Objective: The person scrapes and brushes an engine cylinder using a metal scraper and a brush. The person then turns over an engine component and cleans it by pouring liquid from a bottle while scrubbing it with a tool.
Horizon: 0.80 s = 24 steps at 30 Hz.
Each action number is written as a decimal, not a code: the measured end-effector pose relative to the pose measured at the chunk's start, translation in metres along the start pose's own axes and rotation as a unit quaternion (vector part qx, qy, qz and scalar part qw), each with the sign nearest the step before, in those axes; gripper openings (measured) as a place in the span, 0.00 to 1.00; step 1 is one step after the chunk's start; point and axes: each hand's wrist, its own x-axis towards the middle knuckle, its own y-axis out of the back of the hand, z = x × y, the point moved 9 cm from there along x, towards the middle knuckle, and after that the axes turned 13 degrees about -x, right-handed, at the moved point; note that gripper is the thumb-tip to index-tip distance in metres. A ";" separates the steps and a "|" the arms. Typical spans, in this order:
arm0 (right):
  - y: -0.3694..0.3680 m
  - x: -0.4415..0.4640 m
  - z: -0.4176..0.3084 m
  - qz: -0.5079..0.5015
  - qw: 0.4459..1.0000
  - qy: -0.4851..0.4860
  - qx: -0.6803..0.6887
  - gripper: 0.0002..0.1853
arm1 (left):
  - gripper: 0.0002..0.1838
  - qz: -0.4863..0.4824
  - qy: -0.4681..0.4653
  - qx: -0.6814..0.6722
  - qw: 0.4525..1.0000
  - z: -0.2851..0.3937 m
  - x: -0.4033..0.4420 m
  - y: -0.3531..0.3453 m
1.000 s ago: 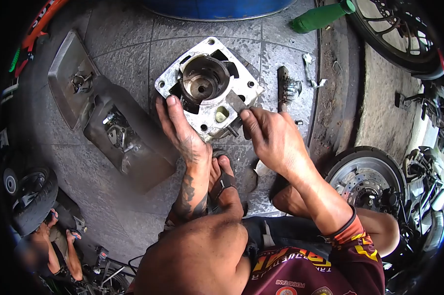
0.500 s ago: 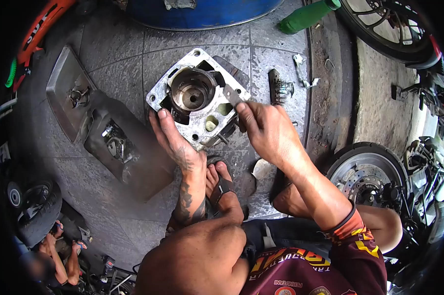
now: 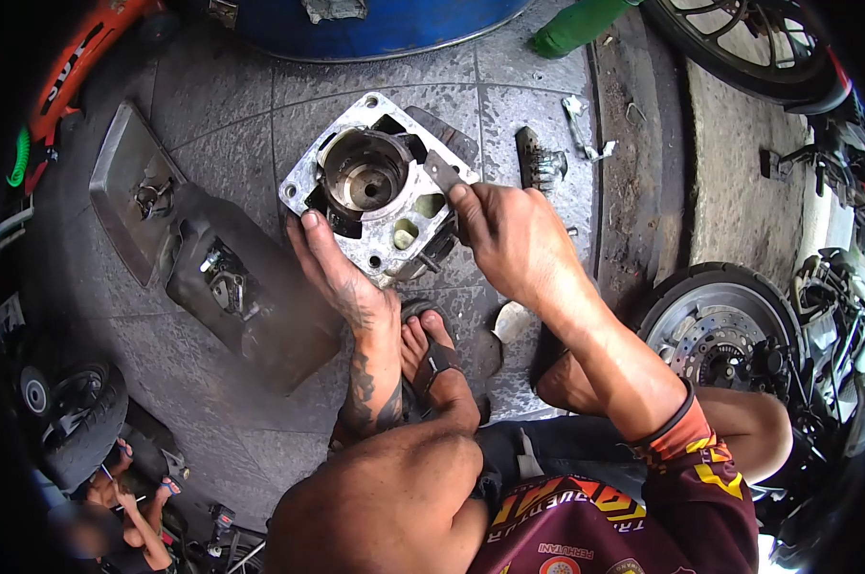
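Observation:
A metal engine cylinder block (image 3: 385, 239) with a round open bore is tilted up, its flat face toward me. My left hand (image 3: 342, 277) supports its lower left side, the thumb resting near the edge of the face and the other fingers partly hidden. In my right hand (image 3: 519, 234) is a flat metal scraper blade (image 3: 439, 172), pinched between thumb and fingers. The blade lies against the right margin of the face, beside the bore. A dark flat piece (image 3: 442, 129) shows behind the block.
A blue drum (image 3: 385, 33) and a green bottle (image 3: 576, 29) stand at the far side. Greasy metal parts (image 3: 236, 287) lie left on the tiles (image 3: 222, 115). Motorcycle wheels (image 3: 720, 340) line the right. Another person (image 3: 131, 507) works at lower left.
The scraper blade has slid slightly toward the far side along the block's right margin. The view has shifted a little. The other person's arms at lower left have moved.

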 end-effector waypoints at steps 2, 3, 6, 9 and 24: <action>-0.003 -0.004 -0.001 -0.021 1.000 0.000 -0.002 0.24 | 0.36 0.006 0.000 0.000 1.000 0.001 -0.001 -0.001; -0.004 -0.005 -0.003 -0.032 0.999 0.013 -0.005 0.24 | 0.36 0.022 -0.010 0.014 1.000 0.004 -0.003 -0.002; -0.002 -0.002 0.001 -0.020 0.999 0.000 -0.025 0.25 | 0.36 0.020 -0.015 0.017 1.000 0.003 -0.002 -0.001; 0.000 -0.004 -0.003 -0.014 0.999 0.003 -0.035 0.24 | 0.38 0.004 -0.002 -0.001 1.000 0.001 0.001 0.002; 0.003 0.004 -0.001 -0.010 0.999 0.000 -0.044 0.25 | 0.41 0.007 -0.019 0.010 1.000 0.003 0.001 0.003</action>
